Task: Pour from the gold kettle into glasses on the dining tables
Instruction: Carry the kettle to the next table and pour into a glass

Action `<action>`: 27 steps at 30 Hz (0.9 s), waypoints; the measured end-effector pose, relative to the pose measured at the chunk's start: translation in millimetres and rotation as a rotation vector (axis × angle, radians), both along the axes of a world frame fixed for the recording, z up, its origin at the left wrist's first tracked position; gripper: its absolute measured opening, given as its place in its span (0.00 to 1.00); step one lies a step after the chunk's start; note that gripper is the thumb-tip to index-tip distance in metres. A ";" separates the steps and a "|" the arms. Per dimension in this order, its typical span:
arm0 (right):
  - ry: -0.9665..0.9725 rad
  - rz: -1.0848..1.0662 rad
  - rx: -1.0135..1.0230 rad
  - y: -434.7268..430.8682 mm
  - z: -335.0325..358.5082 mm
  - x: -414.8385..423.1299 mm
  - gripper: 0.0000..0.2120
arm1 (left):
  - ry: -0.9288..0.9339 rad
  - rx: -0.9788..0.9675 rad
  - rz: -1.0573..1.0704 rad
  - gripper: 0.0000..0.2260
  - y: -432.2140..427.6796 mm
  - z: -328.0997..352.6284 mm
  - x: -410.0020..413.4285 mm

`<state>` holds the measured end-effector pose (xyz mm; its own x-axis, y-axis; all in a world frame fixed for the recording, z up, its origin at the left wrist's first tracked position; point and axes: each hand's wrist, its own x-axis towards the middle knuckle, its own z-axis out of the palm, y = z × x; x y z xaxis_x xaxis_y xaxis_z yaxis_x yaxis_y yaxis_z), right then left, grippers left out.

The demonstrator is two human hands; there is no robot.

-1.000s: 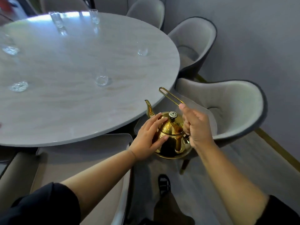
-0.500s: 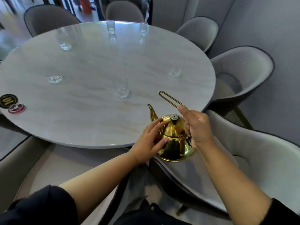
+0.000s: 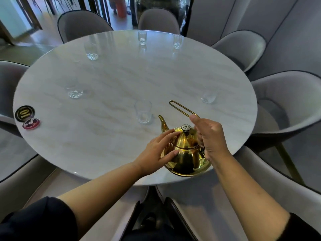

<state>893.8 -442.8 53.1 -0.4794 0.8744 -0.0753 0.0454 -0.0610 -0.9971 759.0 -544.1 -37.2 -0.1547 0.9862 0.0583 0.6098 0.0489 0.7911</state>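
Gold kettle (image 3: 185, 153) at lower centre: right hand (image 3: 212, 136) clenched round its handle, left hand (image 3: 156, 152) steadying it, fingers (image 3: 169, 134) straight. The nearest glass (image 3: 143, 111) looks empty, so pouring here seems unstarted.

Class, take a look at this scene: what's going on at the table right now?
A person holds a gold kettle upright at the near edge of a round table. The right hand grips its wire handle; the left hand rests straight fingers on its body. The spout points toward the nearest glass, and nothing is pouring yet. Five other glasses stand further round the table.
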 end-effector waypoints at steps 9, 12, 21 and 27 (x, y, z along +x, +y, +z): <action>-0.095 0.056 0.074 41.1 12.4 -54.5 0.25 | -0.025 -0.005 0.054 0.27 31.3 6.6 -42.3; -0.118 0.081 0.104 50.4 13.6 -67.6 0.23 | -0.003 -0.008 0.065 0.27 35.6 9.5 -50.0; -0.246 0.138 0.159 64.7 19.5 -94.0 0.20 | -0.036 -0.015 0.096 0.28 44.3 13.3 -66.6; -0.333 0.187 0.203 69.9 24.2 -105.6 0.21 | -0.106 0.020 0.142 0.27 46.4 15.4 -67.0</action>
<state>788.2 -373.0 77.3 -0.6099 0.7876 -0.0882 0.3582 0.1746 -0.9172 692.0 -497.7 -21.8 -0.2986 0.9529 0.0536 0.5109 0.1122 0.8523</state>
